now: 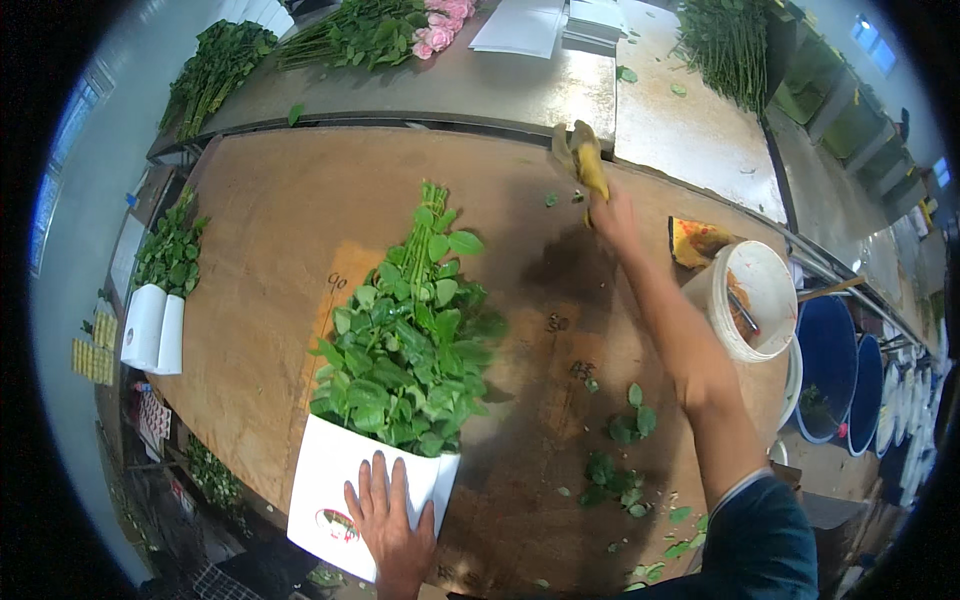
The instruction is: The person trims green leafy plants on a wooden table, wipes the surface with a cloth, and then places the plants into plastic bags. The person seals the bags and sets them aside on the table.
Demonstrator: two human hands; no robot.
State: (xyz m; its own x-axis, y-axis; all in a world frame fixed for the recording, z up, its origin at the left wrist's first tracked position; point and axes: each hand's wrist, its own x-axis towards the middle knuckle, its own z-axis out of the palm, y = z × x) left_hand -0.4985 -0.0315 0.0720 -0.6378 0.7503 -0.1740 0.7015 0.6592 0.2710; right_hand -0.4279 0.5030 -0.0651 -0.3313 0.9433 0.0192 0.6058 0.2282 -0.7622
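A bunch of green leafy stems point(405, 340) lies on the brown tabletop, its cut ends pointing away from me. Its near end is tucked in a white paper sleeve point(325, 465), which hides whatever is inside. My left hand point(393, 525) rests flat on that sleeve with fingers spread. Beyond the bunch, to the right, my right hand point(612, 218) is stretched out over the table's far edge. Its fingers are closed on a yellow thing with grey-brown ends point(588, 168), which looks like a work glove.
A white bucket point(718, 300) stands at the right edge beside an orange-and-yellow packet point(697, 242). Loose leaves point(620, 480) litter the near right. Pink roses point(440, 30) and stacked white paper point(520, 28) lie on the back bench. Another wrapped bunch point(152, 325) is at far left.
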